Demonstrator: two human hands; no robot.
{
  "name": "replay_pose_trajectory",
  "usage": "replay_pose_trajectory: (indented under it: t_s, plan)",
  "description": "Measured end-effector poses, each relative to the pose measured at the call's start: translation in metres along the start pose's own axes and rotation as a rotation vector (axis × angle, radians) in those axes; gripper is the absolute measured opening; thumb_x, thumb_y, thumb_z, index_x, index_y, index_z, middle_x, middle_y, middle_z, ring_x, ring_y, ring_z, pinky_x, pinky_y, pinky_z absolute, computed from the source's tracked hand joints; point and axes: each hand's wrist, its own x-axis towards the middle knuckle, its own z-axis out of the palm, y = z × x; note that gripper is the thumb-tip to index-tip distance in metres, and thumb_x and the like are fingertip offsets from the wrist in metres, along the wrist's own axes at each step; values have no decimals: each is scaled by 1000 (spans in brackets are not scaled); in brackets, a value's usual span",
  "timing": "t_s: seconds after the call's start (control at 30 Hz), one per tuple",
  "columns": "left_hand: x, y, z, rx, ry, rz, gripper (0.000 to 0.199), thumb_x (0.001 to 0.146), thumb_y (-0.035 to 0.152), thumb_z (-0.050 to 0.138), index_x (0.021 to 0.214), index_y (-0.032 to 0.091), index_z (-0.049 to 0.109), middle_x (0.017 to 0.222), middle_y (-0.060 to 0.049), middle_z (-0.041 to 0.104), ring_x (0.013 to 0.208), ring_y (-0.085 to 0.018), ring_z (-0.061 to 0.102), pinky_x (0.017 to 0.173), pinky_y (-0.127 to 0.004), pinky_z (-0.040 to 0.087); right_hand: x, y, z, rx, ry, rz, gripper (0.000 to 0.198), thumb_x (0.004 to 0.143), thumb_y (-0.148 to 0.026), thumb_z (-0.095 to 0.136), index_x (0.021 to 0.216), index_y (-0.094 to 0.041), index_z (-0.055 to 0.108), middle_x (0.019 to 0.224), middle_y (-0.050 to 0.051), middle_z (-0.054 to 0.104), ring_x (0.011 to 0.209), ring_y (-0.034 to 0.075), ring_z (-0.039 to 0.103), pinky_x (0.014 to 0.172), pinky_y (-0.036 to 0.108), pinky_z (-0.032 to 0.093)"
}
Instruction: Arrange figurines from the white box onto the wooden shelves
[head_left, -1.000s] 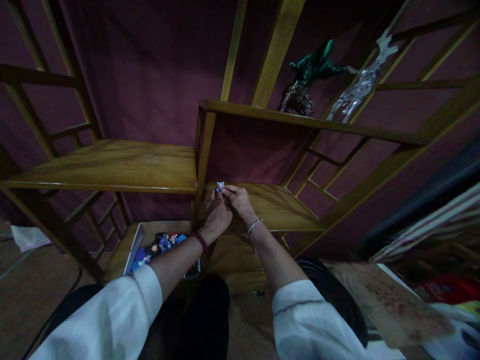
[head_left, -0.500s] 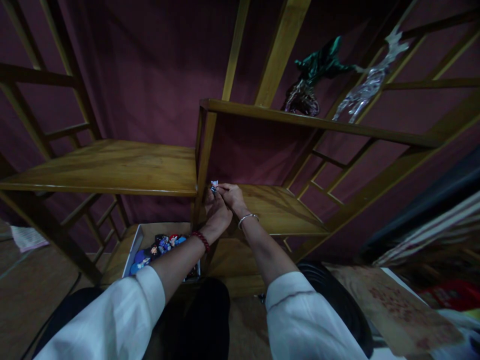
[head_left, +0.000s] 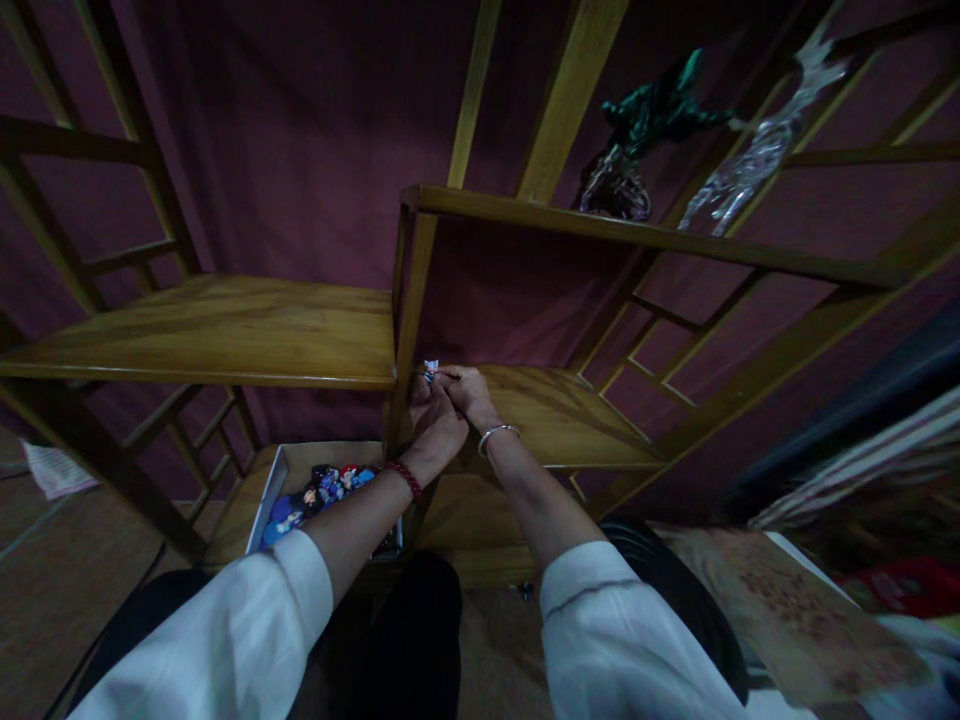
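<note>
A small figurine, pale on top with pointed ear shapes, stands out at my fingertips above the right-hand shelf. My left hand, with a red bead bracelet at the wrist, is closed at its lower part. From the right, my right hand, with a silver bangle, pinches at the figurine's side. Both hands meet close to the wooden upright. Whether the figurine's base touches the shelf is hidden by the fingers.
An open white box of colourful small figures sits on the low left shelf. Above it is a wider wooden shelf. A green ornament and a clear deer-like ornament stand on the upper right shelf. A black round object lies at lower right.
The view has shifted slightly. Both hands stay together on the figurine at the same place by the upright, with hardly any movement.
</note>
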Motion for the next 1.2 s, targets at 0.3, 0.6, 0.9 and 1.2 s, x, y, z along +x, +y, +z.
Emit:
replay_pose_trajectory:
  t_s: [0.3, 0.6, 0.9, 1.2]
  plan:
    - [7, 2, 7, 5, -4, 55, 59, 71, 13, 48, 129, 9, 34, 136, -19, 37, 130, -26, 28, 106, -37, 23, 9, 11, -4, 32, 11, 25, 18, 70, -26, 63, 85, -26, 71, 87, -3, 71, 83, 15, 65, 81, 23, 49]
    - [11, 5, 17, -19, 0, 32, 60, 71, 15, 49, 129, 9, 35, 138, -19, 35, 132, -28, 24, 107, -39, 21, 19, 24, 0, 79, 37, -27, 17, 68, -28, 64, 83, -27, 72, 83, -3, 72, 82, 16, 65, 77, 23, 51]
    - [13, 6, 17, -30, -18, 26, 57, 71, 17, 51, 127, 12, 39, 135, -17, 39, 131, -28, 26, 107, -41, 21, 20, 22, 1, 24, 52, 21, 20, 69, -31, 64, 86, -24, 71, 86, 0, 71, 81, 15, 65, 79, 25, 50]
    - [13, 5, 17, -19, -9, 62, 57, 71, 17, 51, 127, 13, 38, 134, -16, 41, 131, -27, 26, 108, -40, 20, 22, 24, 1, 20, 57, 33, 20, 69, -32, 63, 86, -26, 71, 86, -2, 71, 83, 15, 64, 77, 24, 50]
